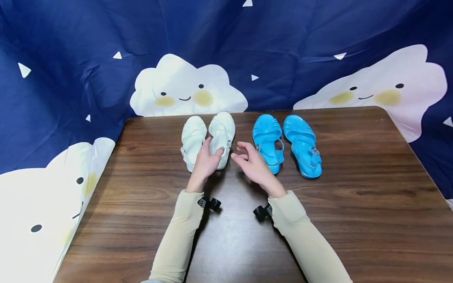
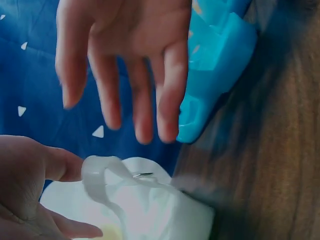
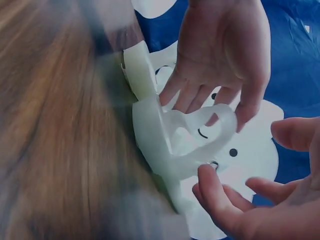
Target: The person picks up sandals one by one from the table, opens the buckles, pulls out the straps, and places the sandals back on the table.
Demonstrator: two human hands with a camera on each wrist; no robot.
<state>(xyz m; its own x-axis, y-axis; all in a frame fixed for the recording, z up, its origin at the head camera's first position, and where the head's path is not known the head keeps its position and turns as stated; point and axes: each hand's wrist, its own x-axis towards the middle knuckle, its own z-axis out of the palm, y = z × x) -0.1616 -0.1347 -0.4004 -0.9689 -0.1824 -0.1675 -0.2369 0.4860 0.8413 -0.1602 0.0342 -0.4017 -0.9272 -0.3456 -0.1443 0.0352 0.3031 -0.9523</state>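
A pair of white sandals stands side by side near the far edge of the table, the left one (image 1: 194, 131) and the right one (image 1: 222, 125). My left hand (image 1: 207, 160) reaches over them, its fingers extended and its thumb apart, close to the heel strap (image 3: 227, 127) of the right white sandal. Whether the thumb touches that strap is hard to tell. My right hand (image 1: 253, 163) hovers between the white pair and a blue pair, fingers loosely bent, holding nothing. The blue sandals are a left one (image 1: 267, 127) and a right one (image 1: 301, 133), both with buckled straps.
Brown wood-grain table (image 1: 141, 204) lies beneath everything. Behind it hangs a dark blue cloth (image 1: 276, 39) printed with smiling white clouds and small triangles. A small black camera (image 1: 212, 203) sits on the left wrist, another (image 1: 261, 213) on the right.
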